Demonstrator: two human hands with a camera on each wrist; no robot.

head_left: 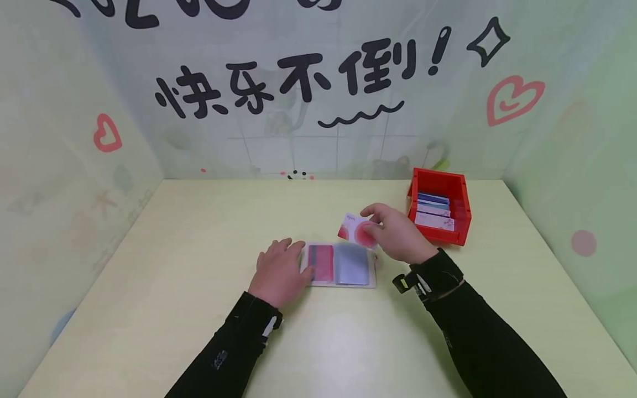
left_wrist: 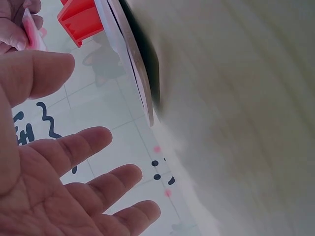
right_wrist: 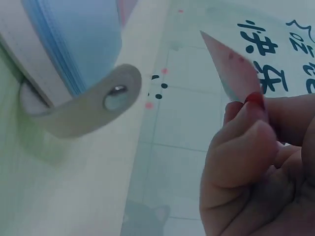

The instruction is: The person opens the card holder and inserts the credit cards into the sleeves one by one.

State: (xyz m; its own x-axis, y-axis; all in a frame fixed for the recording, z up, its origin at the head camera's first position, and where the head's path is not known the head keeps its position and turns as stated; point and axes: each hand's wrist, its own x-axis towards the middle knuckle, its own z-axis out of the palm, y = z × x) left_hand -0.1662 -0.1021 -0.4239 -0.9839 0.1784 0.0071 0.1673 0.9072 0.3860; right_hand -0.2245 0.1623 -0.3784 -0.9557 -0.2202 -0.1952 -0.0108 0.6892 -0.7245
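A red bin (head_left: 440, 207) stands toward the desk's (head_left: 174, 249) back right corner, holding a row of cards (head_left: 434, 212) stacked on edge. Mid-desk lies an open card holder (head_left: 340, 266); a red card (head_left: 320, 262) fills its left sleeve. Only the right wrist view shows the holder's snap strap (right_wrist: 91, 101) with its metal stud. The left hand (head_left: 280, 272) lies flat, fingers straight, pressing the holder's left edge. The right hand (head_left: 395, 232) hovers just above the holder's back right corner, thumb and fingers pinching a white-and-pink card (head_left: 355, 229)
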